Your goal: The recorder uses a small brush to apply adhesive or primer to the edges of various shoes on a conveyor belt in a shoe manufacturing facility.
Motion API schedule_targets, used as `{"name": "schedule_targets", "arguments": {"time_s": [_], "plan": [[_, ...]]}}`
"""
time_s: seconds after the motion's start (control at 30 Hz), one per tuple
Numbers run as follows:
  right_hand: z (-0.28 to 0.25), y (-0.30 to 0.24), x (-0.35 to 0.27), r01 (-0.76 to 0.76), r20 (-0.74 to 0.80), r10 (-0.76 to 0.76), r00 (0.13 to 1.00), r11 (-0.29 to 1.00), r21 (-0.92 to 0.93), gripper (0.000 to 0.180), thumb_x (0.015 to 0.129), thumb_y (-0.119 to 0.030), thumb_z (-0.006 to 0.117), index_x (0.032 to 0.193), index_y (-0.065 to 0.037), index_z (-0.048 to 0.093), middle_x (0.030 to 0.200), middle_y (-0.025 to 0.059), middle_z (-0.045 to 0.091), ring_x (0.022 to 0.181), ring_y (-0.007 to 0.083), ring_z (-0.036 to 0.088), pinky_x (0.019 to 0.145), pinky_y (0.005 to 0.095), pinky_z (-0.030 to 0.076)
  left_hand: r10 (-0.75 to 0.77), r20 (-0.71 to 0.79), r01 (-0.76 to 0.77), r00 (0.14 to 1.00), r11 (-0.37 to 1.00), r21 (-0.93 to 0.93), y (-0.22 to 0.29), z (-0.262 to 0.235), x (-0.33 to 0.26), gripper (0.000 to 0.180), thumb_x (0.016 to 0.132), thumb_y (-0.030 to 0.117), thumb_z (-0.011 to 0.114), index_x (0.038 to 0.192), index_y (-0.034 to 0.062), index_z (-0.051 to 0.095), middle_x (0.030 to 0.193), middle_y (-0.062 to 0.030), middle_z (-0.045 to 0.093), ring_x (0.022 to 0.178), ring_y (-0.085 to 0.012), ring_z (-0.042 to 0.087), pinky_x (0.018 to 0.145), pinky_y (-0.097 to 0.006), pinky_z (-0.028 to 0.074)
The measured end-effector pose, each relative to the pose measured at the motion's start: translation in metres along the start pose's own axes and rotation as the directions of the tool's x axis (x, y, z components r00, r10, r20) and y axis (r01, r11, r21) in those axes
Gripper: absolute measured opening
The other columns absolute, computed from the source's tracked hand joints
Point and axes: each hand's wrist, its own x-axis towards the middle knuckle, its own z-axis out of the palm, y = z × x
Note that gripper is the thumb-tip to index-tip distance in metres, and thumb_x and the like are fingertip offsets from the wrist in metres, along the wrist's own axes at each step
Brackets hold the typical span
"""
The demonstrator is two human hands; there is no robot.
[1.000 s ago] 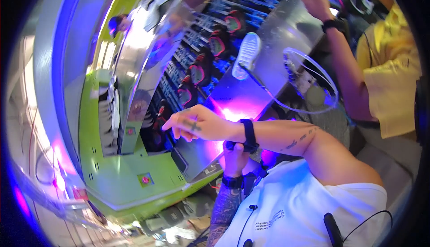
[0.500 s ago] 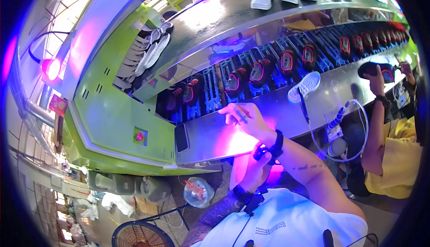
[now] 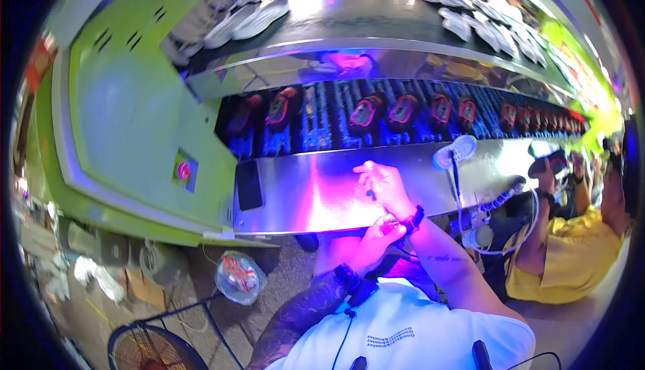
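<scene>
My left hand (image 3: 379, 237), below a tattooed forearm with a dark wristband (image 3: 348, 279), reaches across to my right wrist. Its thumb and fingers close at the edge of the black wristband (image 3: 414, 218) there; the exact grip is partly hidden. My right hand (image 3: 383, 185) hovers over the metal ledge (image 3: 289, 202), holding nothing, its fingers loosely bent and apart. Pink and violet light falls on both hands. Beyond the ledge, a conveyor (image 3: 322, 115) carries several dark shoes with red trim, one being a shoe (image 3: 367, 111) ahead of my right hand.
A phone (image 3: 249, 185) lies at the ledge's left end by the green machine housing (image 3: 127, 108). To the right are a white sole (image 3: 462, 150) and a corded tool (image 3: 500, 195). White soles (image 3: 262, 19) sit on the upper shelf. A co-worker in yellow (image 3: 564, 256) is at the right. A fan (image 3: 151, 350) stands lower left.
The view has turned and tilted, so the scene sits differently. My left thumb and fingers have shifted at the right wristband. My right hand remains over the ledge, its fingers slightly moved.
</scene>
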Motion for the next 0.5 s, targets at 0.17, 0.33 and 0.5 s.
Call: {"name": "schedule_targets", "arguments": {"time_s": [0.17,0.33,0.5], "plan": [[-0.027,0.048,-0.007,0.083,-0.049,-0.112,0.993,0.911,-0.405,0.028,0.106,-0.021,0.056,0.115,-0.001,0.074,0.095,0.0087,0.070,0.078,0.0127,0.065,0.068,0.0275,0.054,0.433,-0.214,-0.371,0.875,0.886,0.278,0.043,-0.080,0.003,0.030,0.098,0.007,0.063,0.127,0.0060,0.057,0.118,-0.0034,0.058,0.101,-0.0122,0.058,0.090,-0.027,0.051],[-0.105,0.072,-0.020,0.272,0.027,-0.426,0.904,0.524,-0.807,0.024,0.102,-0.014,0.059,0.119,-0.004,0.072,0.119,0.0165,0.069,0.110,0.0326,0.065,0.099,0.0422,0.051,0.849,-0.175,-0.293,0.498,0.355,0.888,0.120,-0.206,-0.028,0.046,0.093,0.026,0.075,0.128,0.0000,0.060,0.133,-0.0206,0.060,0.121,-0.0362,0.062,0.103,-0.048,0.049],[-0.154,0.058,-0.043,0.231,0.144,-0.402,0.904,0.178,-0.957,0.034,0.102,-0.021,0.060,0.132,-0.007,0.066,0.137,0.0179,0.062,0.130,0.0367,0.055,0.111,0.0503,0.042,0.953,0.104,0.232,0.285,-0.173,0.957,0.182,-0.233,-0.079,0.066,0.088,0.025,0.077,0.141,-0.0012,0.049,0.141,-0.0239,0.054,0.126,-0.0412,0.056,0.106,-0.050,0.048]]}}
